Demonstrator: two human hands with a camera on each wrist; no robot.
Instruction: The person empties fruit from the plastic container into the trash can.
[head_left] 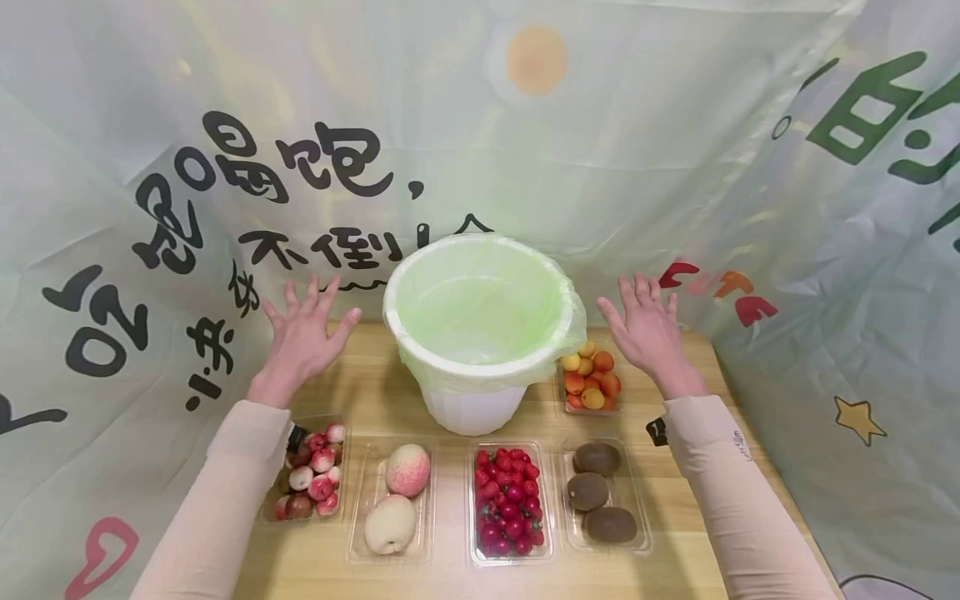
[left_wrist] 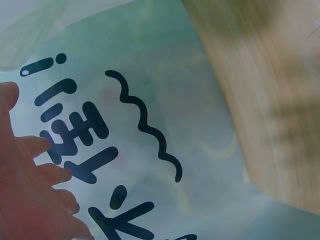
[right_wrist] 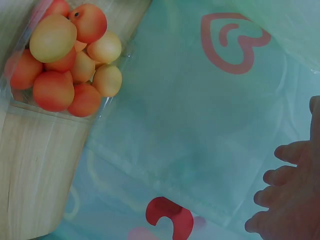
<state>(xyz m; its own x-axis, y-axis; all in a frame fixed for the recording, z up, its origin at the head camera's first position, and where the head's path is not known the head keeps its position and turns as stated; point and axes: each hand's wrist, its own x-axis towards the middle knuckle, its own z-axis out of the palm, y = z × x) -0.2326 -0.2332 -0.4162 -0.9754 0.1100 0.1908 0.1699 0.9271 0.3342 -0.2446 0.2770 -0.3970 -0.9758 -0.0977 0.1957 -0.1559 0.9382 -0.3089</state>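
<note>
Both hands are raised with fingers spread and nothing in them. My left hand (head_left: 303, 333) is left of a white bucket (head_left: 472, 408) lined with a pale green plastic bag (head_left: 480, 312); my right hand (head_left: 648, 329) is to its right. In the left wrist view the left hand (left_wrist: 30, 185) shows at the left edge against the printed backdrop. The right hand (right_wrist: 292, 190) shows at the right edge of the right wrist view. Nearest below the right hand is a clear box of small orange and yellow fruits (head_left: 592, 379).
Along the front stand clear boxes: red-and-white and brown round fruits (head_left: 318, 471) partly behind the left sleeve, two peaches (head_left: 397, 500), red berries (head_left: 510, 504) and three kiwis (head_left: 603, 492). Printed cloth (head_left: 480, 125) walls the wooden table (head_left: 450, 575) at the back and sides.
</note>
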